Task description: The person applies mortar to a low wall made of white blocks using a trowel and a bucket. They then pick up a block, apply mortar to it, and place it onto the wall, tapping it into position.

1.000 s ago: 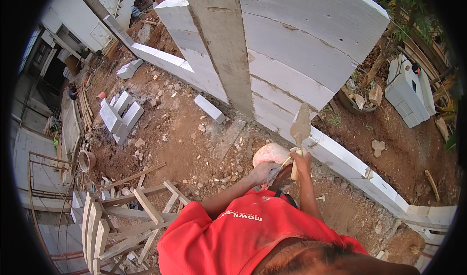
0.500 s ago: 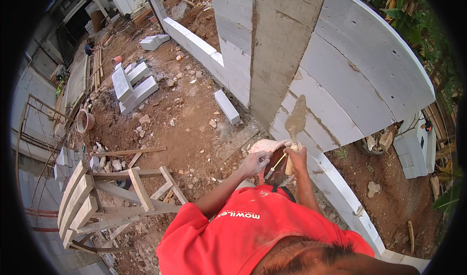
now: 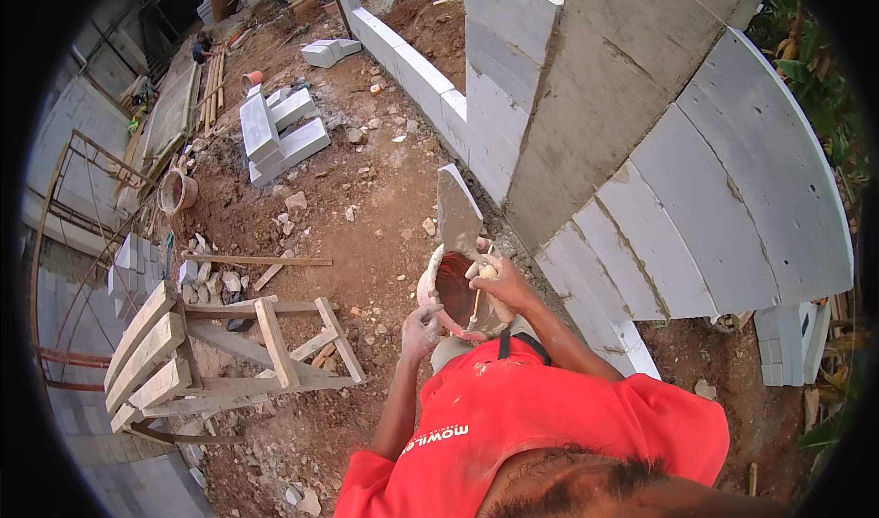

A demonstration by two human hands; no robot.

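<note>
My left hand [image 3: 421,330] is closed on the near-left rim of a pale, mortar-coated bucket [image 3: 430,282], whose inside is reddish. My right hand [image 3: 497,283] grips a trowel by its wooden handle; the mortar-smeared blade [image 3: 458,211] points up above the bucket. A thin yellowish rod [image 3: 475,305] hangs below my right fingers, across the bucket's mouth; I cannot make out what it is. The bucket is in front of my body, beside a pale block wall [image 3: 595,271] with a concrete column [image 3: 623,78].
A wooden trestle [image 3: 275,344] is at the left, near a bucket [image 3: 177,190] and a metal frame [image 3: 69,179]. Loose white blocks [image 3: 279,138] lie on the rubble-strewn dirt [image 3: 366,225]. A co-worker [image 3: 201,49] crouches far off beside long poles.
The view has swung, shifting the wall rightward. The trowel has moved left over the bucket, its blade turned. My left hand has moved down-left along the bucket's rim.
</note>
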